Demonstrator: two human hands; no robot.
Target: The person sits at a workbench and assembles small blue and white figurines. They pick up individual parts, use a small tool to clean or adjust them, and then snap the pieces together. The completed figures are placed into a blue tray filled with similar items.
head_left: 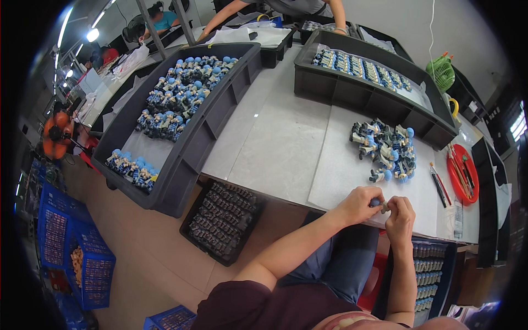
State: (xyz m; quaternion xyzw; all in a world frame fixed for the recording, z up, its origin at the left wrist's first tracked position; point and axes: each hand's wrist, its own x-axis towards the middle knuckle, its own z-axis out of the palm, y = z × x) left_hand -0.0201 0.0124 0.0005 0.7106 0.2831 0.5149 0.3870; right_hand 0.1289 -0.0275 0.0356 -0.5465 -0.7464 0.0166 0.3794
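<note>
My left hand [360, 204] and my right hand [401, 217] meet above the table's near edge, fingers pinched. Between their fingertips is a small figurine [375, 202], with a dark bluish round end and a paler part toward the right hand. The fingers hide most of it. Just beyond my hands, a loose pile of similar figurines [393, 157] with light-blue heads and dark-and-white bodies lies on a white sheet [330, 176]. One figurine [379, 175] lies at the pile's near side, closest to my fingers.
A grey tray [220, 113] of figurines stands left; another tray [363, 107] with rows stands behind the pile. Brushes and pens [438, 187] lie by a red dish [473, 195] at right. Dark crates [206, 250] sit below the table. Across it, a person's arms [225, 14] reach in.
</note>
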